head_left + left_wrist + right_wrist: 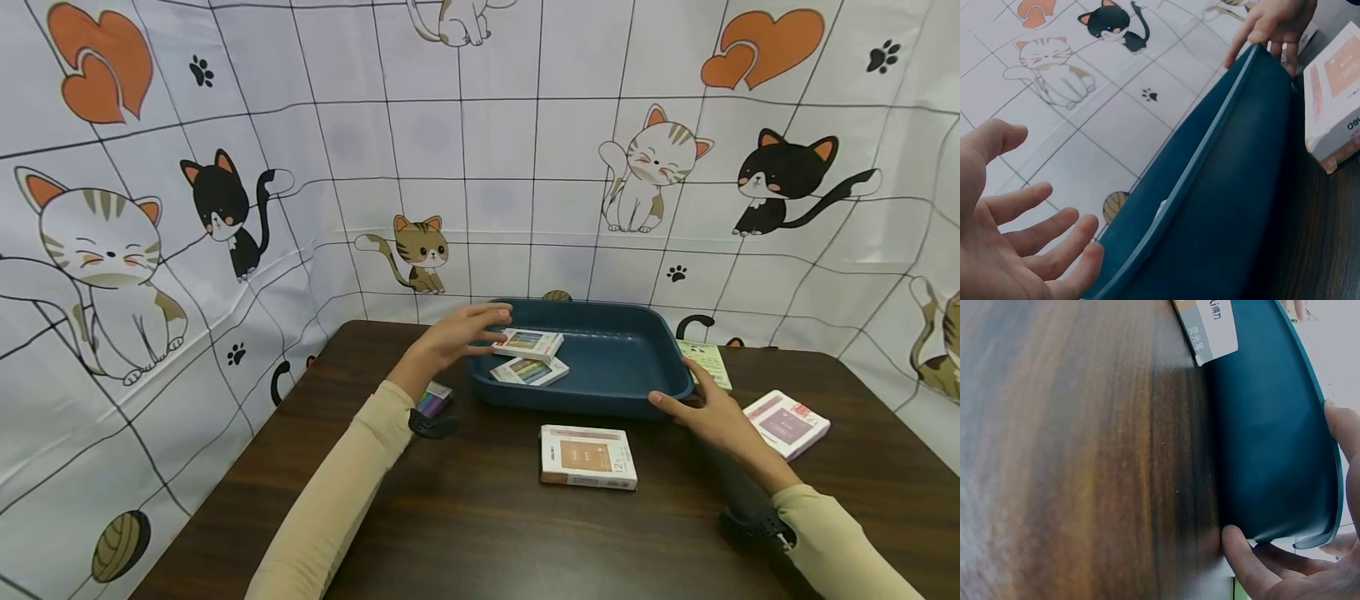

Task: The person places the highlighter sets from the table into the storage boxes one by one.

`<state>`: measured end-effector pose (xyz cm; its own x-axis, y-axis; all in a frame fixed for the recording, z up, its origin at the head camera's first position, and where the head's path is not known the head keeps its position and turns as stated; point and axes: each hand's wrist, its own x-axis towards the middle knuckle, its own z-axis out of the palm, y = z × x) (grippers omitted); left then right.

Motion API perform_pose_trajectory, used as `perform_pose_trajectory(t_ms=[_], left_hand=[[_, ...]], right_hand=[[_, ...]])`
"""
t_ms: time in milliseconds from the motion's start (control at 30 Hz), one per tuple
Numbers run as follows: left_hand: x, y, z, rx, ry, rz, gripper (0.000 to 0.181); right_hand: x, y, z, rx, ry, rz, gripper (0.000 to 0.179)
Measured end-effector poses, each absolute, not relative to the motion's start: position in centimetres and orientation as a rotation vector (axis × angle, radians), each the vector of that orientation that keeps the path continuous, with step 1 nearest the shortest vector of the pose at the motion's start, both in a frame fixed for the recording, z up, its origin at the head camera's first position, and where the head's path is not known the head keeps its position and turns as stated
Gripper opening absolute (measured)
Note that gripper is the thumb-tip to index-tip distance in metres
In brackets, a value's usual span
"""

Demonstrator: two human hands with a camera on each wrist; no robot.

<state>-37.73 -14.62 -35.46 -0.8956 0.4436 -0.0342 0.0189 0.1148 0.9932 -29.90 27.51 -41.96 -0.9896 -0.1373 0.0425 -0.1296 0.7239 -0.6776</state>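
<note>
A dark blue plastic tray (600, 400) stands on the table with two white highlighter packs, an upper pack (527, 342) overlapping a lower pack (529, 372), inside its left part. My left hand (467, 332) hovers at the tray's left end, fingers spread and holding nothing; in the left wrist view its palm (1016, 244) shows bare beside the rim. My right hand (712, 412) holds the tray's front right corner. In the right wrist view, its thumb (1342, 428) lies at the rim and its fingers (1250, 565) reach round the lower corner.
A white box with an orange label (588, 457) lies in front of the tray. To the right are a pink-labelled box (786, 423) and a yellow-green pack (707, 363). A purple pack (433, 400) sits partly behind the left wrist. A cat-print sheet (495, 142) hangs behind the table.
</note>
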Motion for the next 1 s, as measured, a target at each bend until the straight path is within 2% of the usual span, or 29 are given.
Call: perform_pose_trajectory(t_ms=[533, 1000], left_hand=[[-37.1, -17.5, -34.9, 0.464, 2.13, 1.886, 0.05], [-37.2, -21.6, -35.5, 0.365, 2.193, 1.9, 0.049]], right_hand=[[-29.9, 27.5, -41.8, -0.225, 2.909, -1.117, 0.11], [-29.8, 27.5, -42.0, -0.252, 2.928, -1.126, 0.108]])
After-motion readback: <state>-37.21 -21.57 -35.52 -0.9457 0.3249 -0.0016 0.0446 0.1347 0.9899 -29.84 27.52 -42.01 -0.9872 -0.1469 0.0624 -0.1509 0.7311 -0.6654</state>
